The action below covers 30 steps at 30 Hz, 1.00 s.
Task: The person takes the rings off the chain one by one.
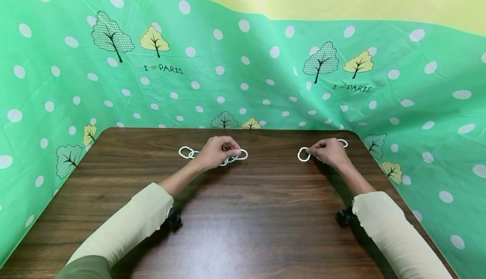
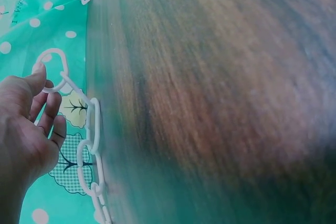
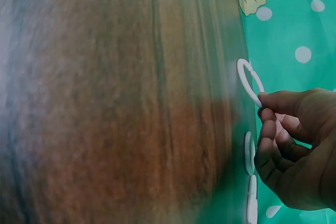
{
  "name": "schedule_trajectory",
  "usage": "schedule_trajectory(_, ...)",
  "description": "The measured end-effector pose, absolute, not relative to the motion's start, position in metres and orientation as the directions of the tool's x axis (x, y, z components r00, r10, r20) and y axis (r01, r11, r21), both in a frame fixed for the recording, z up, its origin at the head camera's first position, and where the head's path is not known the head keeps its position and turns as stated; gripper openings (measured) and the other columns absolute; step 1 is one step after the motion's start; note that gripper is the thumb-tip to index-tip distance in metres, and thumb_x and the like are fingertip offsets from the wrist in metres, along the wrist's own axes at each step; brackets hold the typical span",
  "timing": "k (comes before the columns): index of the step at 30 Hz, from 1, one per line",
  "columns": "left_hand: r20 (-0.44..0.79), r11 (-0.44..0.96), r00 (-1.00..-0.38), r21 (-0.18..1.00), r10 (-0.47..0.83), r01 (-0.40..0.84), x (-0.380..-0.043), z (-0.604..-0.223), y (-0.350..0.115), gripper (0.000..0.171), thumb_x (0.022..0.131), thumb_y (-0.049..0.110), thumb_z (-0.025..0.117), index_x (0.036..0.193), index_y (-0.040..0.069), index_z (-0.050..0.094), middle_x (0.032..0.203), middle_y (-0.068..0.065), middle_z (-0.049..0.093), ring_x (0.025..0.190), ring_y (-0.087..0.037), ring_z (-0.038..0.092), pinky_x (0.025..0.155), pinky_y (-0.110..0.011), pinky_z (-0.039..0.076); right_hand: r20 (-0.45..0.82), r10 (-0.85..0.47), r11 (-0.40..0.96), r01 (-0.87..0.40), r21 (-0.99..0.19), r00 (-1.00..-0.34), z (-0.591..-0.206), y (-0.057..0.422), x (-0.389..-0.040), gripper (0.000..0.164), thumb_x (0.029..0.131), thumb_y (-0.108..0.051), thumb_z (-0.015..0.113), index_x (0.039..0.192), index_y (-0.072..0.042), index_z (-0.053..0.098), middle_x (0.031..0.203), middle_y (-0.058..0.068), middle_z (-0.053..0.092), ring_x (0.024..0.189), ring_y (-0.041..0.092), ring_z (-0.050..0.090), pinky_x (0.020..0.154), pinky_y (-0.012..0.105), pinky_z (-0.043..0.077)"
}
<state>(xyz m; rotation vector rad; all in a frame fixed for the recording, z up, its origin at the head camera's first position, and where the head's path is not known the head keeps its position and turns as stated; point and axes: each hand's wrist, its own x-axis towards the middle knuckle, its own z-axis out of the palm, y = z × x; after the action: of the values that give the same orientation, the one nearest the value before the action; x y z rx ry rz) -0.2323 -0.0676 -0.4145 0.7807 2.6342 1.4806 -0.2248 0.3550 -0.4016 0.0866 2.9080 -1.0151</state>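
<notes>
A chain of several white oval links point(image 2: 97, 129) runs down from my left hand point(image 1: 214, 153) and trails along the tabletop to the left. Thumb and fingertips of that hand pinch its raised end link point(image 2: 65, 59), as the left wrist view shows. Across the table, my right hand point(image 1: 329, 152) pinches a single white link point(image 3: 242, 73) between thumb and forefinger, tilted above the surface. Loose-looking white links point(image 3: 249, 153) lie below the right hand; in the head view one link point(image 1: 346, 142) shows behind it, the others hidden. The two hands are well apart.
The dark wooden table point(image 1: 247, 211) has its far edge just beyond both hands. A green dotted cloth point(image 1: 243, 76) with printed trees hangs behind and on both sides. Black wrist mounts point(image 1: 344, 217) protrude below the pale sleeves point(image 1: 391, 220).
</notes>
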Motion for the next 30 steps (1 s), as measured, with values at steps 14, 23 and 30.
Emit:
schedule_trajectory(14,0.221,0.422,-0.874,0.808,0.432,0.413,-0.2317,-0.4138,-0.0655,0.008,0.101,0.016,0.086,0.104,0.008,0.084,0.093,-0.007,0.08,0.083,-0.013,0.067,0.079,-0.027,0.055,-0.019,0.066,0.821,0.065,-0.568,-0.998,-0.4068,0.3658,-0.2259,0.035,0.105,-0.033,0.081,0.109,0.002,0.084,0.1,0.016,0.081,0.079,0.023,0.064,0.068,0.034,0.051)
schedule_trajectory(23,0.208,0.422,-0.877,0.813,0.433,0.401,-0.2315,-0.4125,-0.0646,0.007,0.103,0.016,0.085,0.104,0.009,0.084,0.093,-0.005,0.08,0.084,-0.014,0.068,0.079,-0.026,0.055,-0.001,0.072,0.816,0.06,-0.575,-0.997,-0.4094,0.3644,-0.225,0.036,0.107,-0.033,0.078,0.108,0.003,0.084,0.097,0.017,0.082,0.077,0.021,0.063,0.067,0.034,0.05)
schedule_trajectory(30,0.217,0.44,-0.88,0.8,0.422,0.408,-0.2322,-0.4118,-0.0651,0.008,0.101,0.016,0.086,0.104,0.008,0.084,0.094,-0.006,0.081,0.086,-0.014,0.069,0.082,-0.028,0.055,0.031,0.052,0.824,0.026,-0.565,-0.998,-0.4107,0.3587,-0.2252,0.035,0.106,-0.033,0.079,0.107,0.001,0.085,0.093,0.014,0.082,0.075,0.019,0.063,0.067,0.033,0.049)
